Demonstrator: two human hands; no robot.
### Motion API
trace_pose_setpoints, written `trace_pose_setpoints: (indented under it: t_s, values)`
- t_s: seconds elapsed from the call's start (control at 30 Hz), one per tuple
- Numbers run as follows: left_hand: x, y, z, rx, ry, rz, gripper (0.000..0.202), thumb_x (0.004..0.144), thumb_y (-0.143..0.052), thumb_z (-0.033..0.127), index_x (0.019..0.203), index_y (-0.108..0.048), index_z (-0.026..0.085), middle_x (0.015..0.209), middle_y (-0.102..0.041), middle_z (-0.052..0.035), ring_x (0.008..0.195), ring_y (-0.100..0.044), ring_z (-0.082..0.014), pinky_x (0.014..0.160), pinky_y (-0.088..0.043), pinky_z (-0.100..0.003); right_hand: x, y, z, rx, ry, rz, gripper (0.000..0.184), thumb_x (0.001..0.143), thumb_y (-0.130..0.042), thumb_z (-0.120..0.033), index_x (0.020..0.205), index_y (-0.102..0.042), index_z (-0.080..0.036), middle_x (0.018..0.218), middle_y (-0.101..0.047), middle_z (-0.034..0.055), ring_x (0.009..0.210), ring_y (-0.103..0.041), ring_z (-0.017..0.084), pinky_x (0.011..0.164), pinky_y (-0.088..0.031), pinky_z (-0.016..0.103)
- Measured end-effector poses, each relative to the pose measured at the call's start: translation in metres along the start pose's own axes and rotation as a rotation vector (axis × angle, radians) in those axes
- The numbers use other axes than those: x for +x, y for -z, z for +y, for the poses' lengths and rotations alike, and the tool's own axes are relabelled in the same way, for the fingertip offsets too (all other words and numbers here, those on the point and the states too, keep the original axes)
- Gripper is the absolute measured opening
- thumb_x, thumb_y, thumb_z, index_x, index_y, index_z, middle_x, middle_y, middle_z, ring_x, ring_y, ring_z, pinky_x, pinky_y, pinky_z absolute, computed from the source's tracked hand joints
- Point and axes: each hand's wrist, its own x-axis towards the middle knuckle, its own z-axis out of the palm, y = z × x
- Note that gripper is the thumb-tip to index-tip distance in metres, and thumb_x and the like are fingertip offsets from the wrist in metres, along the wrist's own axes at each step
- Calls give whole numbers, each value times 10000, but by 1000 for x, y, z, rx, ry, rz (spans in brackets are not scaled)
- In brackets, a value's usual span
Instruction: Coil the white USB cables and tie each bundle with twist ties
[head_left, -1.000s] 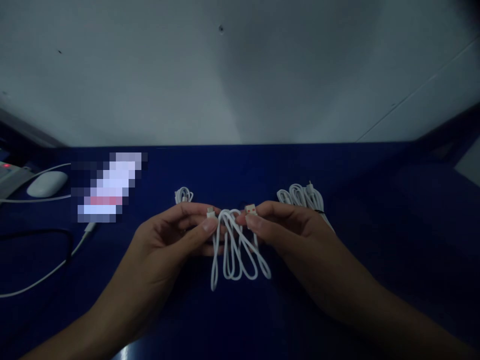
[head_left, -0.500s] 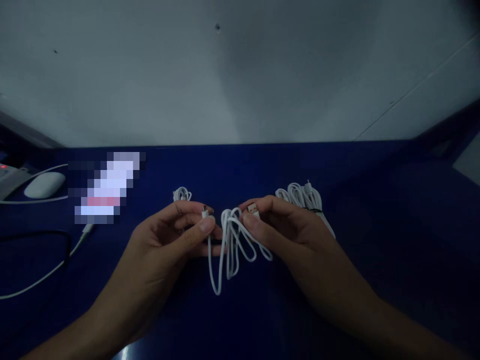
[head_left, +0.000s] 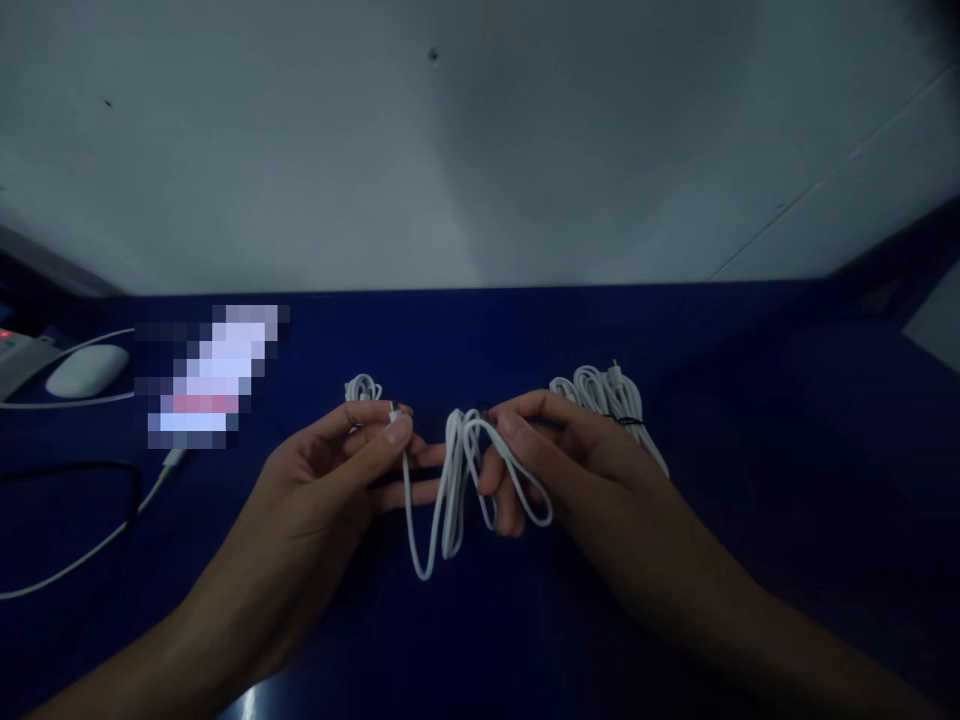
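Observation:
Between my hands hangs a white USB cable (head_left: 452,490), its length gathered in loose loops. My left hand (head_left: 341,475) pinches the small plug end (head_left: 395,412) between thumb and forefinger, and its lower fingers reach behind the loops. My right hand (head_left: 559,455) is closed on the other part of the cable, thumb against forefinger, with its lower fingers curled near a hanging loop. The plug at that end is hidden behind my right fingers. A thin dark loop, perhaps a tie, shows faintly by my right fingertips.
Behind my right hand lie several bundled white cables (head_left: 600,390) with a dark tie. A smaller white coil (head_left: 364,388) sits beyond my left hand. At left are a blurred lit phone (head_left: 214,370) with a charging cable, a white mouse (head_left: 88,371) and a black cord (head_left: 67,466).
My left hand has shifted slightly left with the small plug. My right fingers have rolled over the larger USB plug, hiding it, and the loops have drawn into a narrower bunch.

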Motion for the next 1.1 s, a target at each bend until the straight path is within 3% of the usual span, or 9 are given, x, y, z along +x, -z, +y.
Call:
trace_pose_setpoints:
  t_s: [0.1, 0.2, 0.3, 0.53, 0.7, 0.83, 0.97, 1.1]
  values:
    - [-1, 1, 0, -15, 13, -29, 109, 1054, -847, 324, 1089, -846, 221, 1124, -861, -92, 1079, -844, -264, 996, -741, -384, -1, 1, 2, 17, 7, -62, 336, 1158, -672, -559, 1115, -772, -241, 880, -792, -27, 771, -712, 109, 812, -610, 263]
    - [-3, 1, 0, -28, 11, -49, 107, 1065, -829, 319, 1095, -832, 216, 1129, -861, -99, 1086, -843, -262, 983, -733, -345, -2, 1, 3, 33, -9, -84, 174, 1105, -804, -405, 1176, -767, -250, 832, -772, -47, 779, -710, 107, 814, -616, 243]
    - [-3, 1, 1, -17, 4, -67, 108, 1085, -802, 321, 1102, -833, 218, 1129, -852, -90, 1089, -840, -256, 980, -730, -333, 0, 1, 3, 71, -22, -101, 96, 1117, -787, -320, 1148, -775, -230, 868, -792, -29, 749, -707, 100, 752, -610, 228]
    - [-2, -1, 0, -31, -7, -45, 114, 1070, -822, 321, 1124, -829, 220, 1115, -841, -94, 1087, -843, -282, 987, -738, -378, 4, 8, 3, 26, 23, -120, 324, 1152, -726, -462, 927, -822, -249, 846, -712, -38, 763, -619, 93, 789, -557, 222]
    - [-5, -4, 2, -26, 20, -36, 160, 1062, -830, 335, 1163, -854, 214, 1162, -853, -119, 1053, -857, -294, 903, -748, -347, 1, 8, 6, 89, 10, -85, 163, 1134, -759, -453, 1263, -811, -369, 938, -750, -44, 851, -666, 111, 821, -564, 228]
    - [-8, -5, 3, -59, 20, -42, 113, 1048, -847, 299, 1116, -857, 210, 1075, -858, -97, 925, -850, -232, 830, -740, -288, -3, 4, 5, 105, -21, -65, 142, 1168, -685, -475, 1250, -766, -391, 854, -694, -55, 778, -639, 112, 729, -547, 214]
    - [-9, -3, 3, -36, 25, -86, 127, 1065, -834, 319, 1146, -850, 222, 1070, -854, -90, 1004, -842, -234, 932, -735, -306, -10, -2, 2, -24, 11, 25, 145, 1180, -648, -506, 1196, -729, -387, 846, -655, -62, 760, -625, 114, 712, -548, 208]
    - [-10, 0, 2, -5, 35, -106, 145, 1092, -800, 354, 1185, -835, 248, 1093, -831, -80, 1120, -821, -265, 1051, -717, -382, -12, -4, 3, -120, 63, -31, 123, 1172, -665, -479, 1252, -658, -385, 1126, -760, -32, 927, -715, 160, 799, -610, 271]
